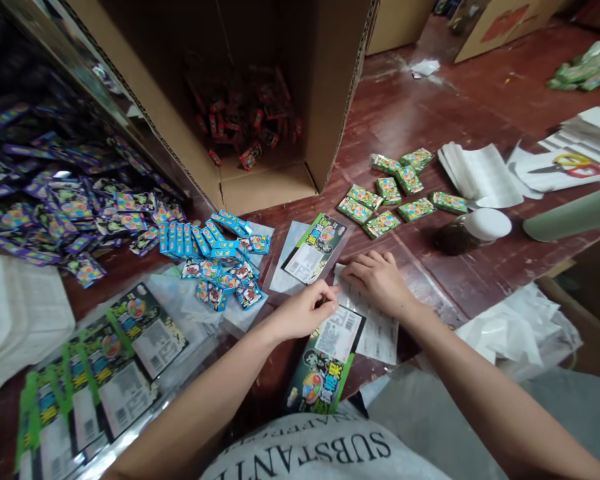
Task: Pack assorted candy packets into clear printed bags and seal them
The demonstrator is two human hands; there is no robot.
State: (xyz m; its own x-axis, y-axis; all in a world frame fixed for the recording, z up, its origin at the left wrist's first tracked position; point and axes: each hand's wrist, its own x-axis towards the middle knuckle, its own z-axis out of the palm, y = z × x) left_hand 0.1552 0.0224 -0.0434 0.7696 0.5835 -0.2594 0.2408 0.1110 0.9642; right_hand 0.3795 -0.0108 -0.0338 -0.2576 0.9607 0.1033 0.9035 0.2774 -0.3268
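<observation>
Your left hand [303,311] pinches the top edge of the green packet [325,363], which runs lengthwise back toward you. Your right hand [377,280], fingers curled, presses the white sheet [377,330] just beside it on the tabletop [430,267].

a green and black printed card [325,363] lies flat on the dark red table, near its front edge, its white barcode label at the far end and a colourful round picture at the near end. just beside its far right corner lies a clear plastic bag [375,320], flat, showing small printed text.
</observation>
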